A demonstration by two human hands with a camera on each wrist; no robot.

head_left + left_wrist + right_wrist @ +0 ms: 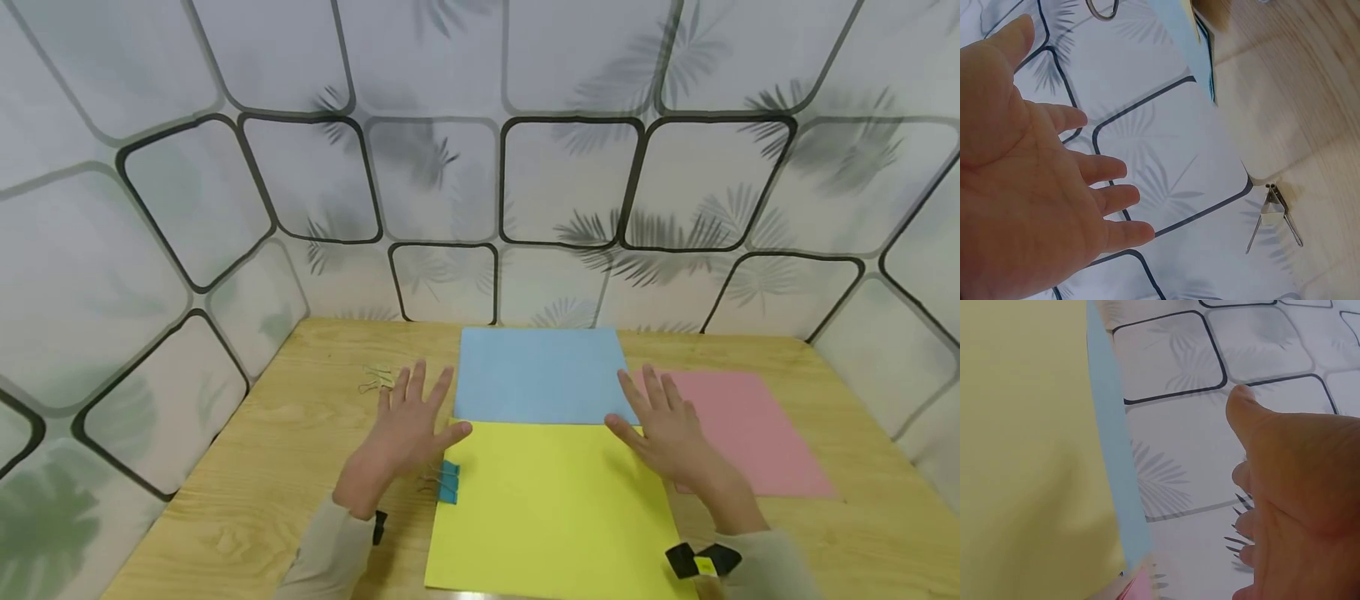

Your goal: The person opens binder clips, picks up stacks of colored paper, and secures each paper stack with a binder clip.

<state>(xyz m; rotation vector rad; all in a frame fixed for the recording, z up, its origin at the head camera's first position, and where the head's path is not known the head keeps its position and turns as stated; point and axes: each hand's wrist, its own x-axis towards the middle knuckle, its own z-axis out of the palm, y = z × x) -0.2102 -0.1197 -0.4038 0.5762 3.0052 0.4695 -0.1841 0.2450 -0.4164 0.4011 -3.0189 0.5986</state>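
Observation:
My left hand (408,427) is held with fingers spread beside the left edge of a yellow sheet (555,508), its thumb reaching over that sheet. Just below it, a blue binder clip (448,483) sits on the sheet's left edge. Past its fingertips lies a pale yellow binder clip (385,379), whose wire handles show in the left wrist view. My right hand (667,435), also spread and holding nothing, hovers over the yellow sheet's upper right corner and the pink sheet (757,437). Behind the yellow sheet is a light blue sheet (540,375).
All of this lies on a wooden table (247,500). A white curtain (442,183) with dark rounded frames and grey leaf prints stands round the table's back and sides. Each wrist carries a dark strap; the right strap (703,562) has a yellow mark.

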